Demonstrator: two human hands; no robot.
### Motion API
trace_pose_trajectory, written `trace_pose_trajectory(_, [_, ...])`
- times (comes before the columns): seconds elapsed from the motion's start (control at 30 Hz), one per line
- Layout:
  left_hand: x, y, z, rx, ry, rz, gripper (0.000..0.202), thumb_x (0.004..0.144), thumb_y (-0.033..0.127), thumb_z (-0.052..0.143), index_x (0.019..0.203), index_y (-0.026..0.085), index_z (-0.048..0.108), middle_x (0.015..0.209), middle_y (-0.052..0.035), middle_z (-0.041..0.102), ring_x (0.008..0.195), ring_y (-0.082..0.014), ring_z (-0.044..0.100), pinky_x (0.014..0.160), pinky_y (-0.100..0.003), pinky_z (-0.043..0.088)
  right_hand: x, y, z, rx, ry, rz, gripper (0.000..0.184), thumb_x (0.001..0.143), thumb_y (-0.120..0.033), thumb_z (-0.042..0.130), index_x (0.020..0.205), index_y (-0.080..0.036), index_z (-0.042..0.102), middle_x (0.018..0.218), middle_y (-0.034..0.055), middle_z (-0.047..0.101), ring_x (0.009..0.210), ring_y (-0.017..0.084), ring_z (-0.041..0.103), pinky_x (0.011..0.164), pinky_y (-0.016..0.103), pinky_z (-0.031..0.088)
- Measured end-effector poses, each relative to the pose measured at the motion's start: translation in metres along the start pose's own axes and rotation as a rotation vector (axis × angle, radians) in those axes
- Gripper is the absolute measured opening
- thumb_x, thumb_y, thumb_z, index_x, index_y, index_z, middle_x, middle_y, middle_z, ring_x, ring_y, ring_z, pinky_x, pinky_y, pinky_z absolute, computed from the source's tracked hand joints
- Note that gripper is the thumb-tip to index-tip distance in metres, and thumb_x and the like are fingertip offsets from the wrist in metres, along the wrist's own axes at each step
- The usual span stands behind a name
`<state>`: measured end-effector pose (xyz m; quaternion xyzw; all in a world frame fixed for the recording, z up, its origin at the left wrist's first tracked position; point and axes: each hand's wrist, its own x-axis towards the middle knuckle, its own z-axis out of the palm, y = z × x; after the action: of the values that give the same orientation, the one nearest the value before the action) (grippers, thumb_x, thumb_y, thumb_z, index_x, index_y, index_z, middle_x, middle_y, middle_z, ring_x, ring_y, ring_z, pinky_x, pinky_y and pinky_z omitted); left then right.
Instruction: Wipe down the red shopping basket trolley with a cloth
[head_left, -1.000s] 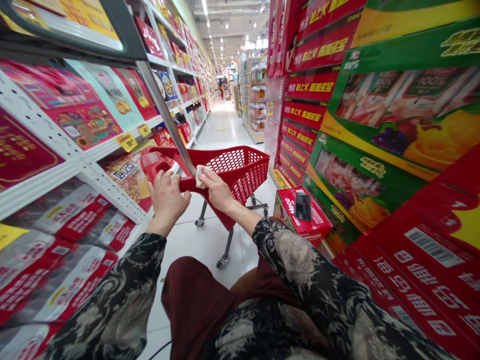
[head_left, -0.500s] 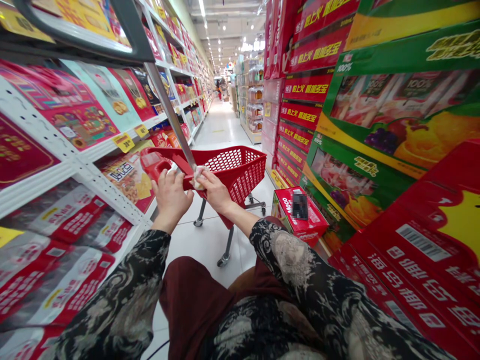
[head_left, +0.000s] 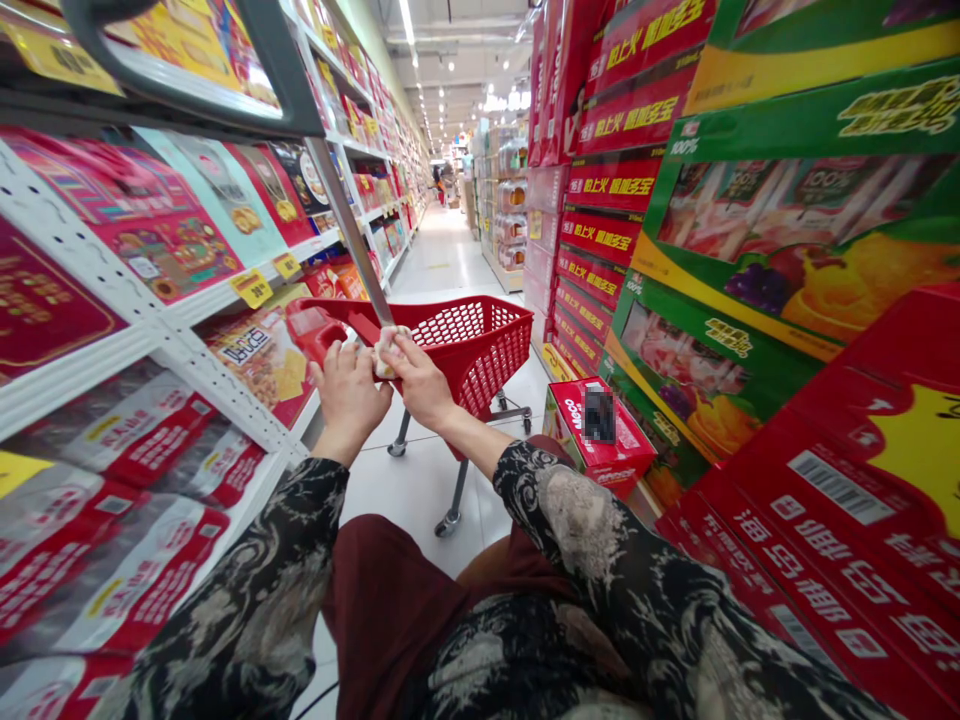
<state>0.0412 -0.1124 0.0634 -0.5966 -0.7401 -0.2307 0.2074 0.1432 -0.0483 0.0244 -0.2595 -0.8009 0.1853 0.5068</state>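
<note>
A small red shopping cart [head_left: 480, 345] with a mesh basket stands on wheels in the aisle right in front of me. My left hand [head_left: 349, 395] is closed round the near rim of the cart. My right hand [head_left: 421, 385] presses a crumpled white cloth [head_left: 387, 349] against the same rim, fingers curled over it. A grey handle pole [head_left: 346, 225] rises from the cart toward the upper left. My patterned sleeves and dark red lap fill the bottom of the view.
White shelves [head_left: 157, 335] packed with red and colourful gift boxes run along the left. Stacked red and green drink cartons [head_left: 720, 300] wall the right side. A red box [head_left: 600, 430] sits on the floor beside the cart. The tiled aisle [head_left: 442, 255] runs on ahead.
My right hand with the cloth has slid left along the rim, closer to my left hand. The view has shifted slightly; the cart stays in place.
</note>
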Motion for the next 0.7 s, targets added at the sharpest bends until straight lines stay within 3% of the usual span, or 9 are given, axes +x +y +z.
trace_pose_trajectory(0.1, [0.000,-0.002,0.000,-0.007,-0.005,0.021,0.054,0.074,0.029,0.049,0.126,0.013,0.050,0.138,-0.0180,0.045,0.137,-0.0338,0.027,0.110,-0.059,0.017,-0.009,0.016,-0.003,-0.029,-0.046,0.044,0.037,0.085,-0.009,0.049,0.117,-0.022,0.064,0.147,0.0016,0.041,0.139,0.012,0.029,0.115,0.028,0.026])
trace_pose_trajectory(0.2, [-0.002,-0.004,0.000,-0.033,0.018,0.030,0.059,0.074,0.027,0.050,0.131,0.012,0.046,0.139,-0.0187,0.044,0.137,-0.0341,0.027,0.111,-0.058,0.017,-0.017,0.038,-0.014,-0.072,-0.022,0.148,0.038,0.085,-0.006,0.046,0.116,-0.019,0.064,0.145,0.0054,0.043,0.136,0.015,0.036,0.113,0.031,0.030])
trace_pose_trajectory(0.3, [-0.004,-0.006,0.000,-0.069,0.045,0.028,0.066,0.073,0.024,0.051,0.136,0.007,0.039,0.140,-0.0201,0.043,0.138,-0.0330,0.028,0.113,-0.055,0.018,-0.015,0.043,-0.020,-0.079,0.016,0.219,0.040,0.083,-0.003,0.044,0.113,-0.019,0.066,0.142,0.0063,0.047,0.131,0.018,0.044,0.109,0.034,0.037])
trace_pose_trajectory(0.43, [-0.007,-0.012,0.000,-0.108,0.060,0.052,0.066,0.073,0.019,0.049,0.137,0.006,0.036,0.141,-0.0194,0.043,0.137,-0.0289,0.032,0.114,-0.048,0.022,-0.007,0.020,-0.010,-0.008,0.110,0.082,0.046,0.084,-0.002,0.040,0.119,-0.021,0.063,0.144,0.0039,0.045,0.133,0.015,0.041,0.110,0.031,0.036])
trace_pose_trajectory(0.53, [-0.008,-0.016,-0.001,-0.095,0.039,0.087,0.061,0.073,0.016,0.049,0.133,0.007,0.042,0.141,-0.0182,0.045,0.136,-0.0282,0.033,0.114,-0.048,0.024,-0.010,0.006,0.003,0.005,0.077,-0.079,0.044,0.085,-0.004,0.043,0.120,-0.023,0.062,0.146,0.0025,0.042,0.138,0.013,0.033,0.114,0.029,0.031])
trace_pose_trajectory(0.7, [-0.010,-0.017,0.000,-0.022,0.019,0.152,0.057,0.074,0.017,0.048,0.130,0.007,0.046,0.144,-0.0179,0.041,0.138,-0.0305,0.030,0.114,-0.050,0.023,-0.040,0.028,0.011,-0.067,0.022,-0.027,0.038,0.084,-0.006,0.049,0.115,-0.019,0.066,0.145,0.0095,0.043,0.138,0.019,0.034,0.114,0.033,0.031])
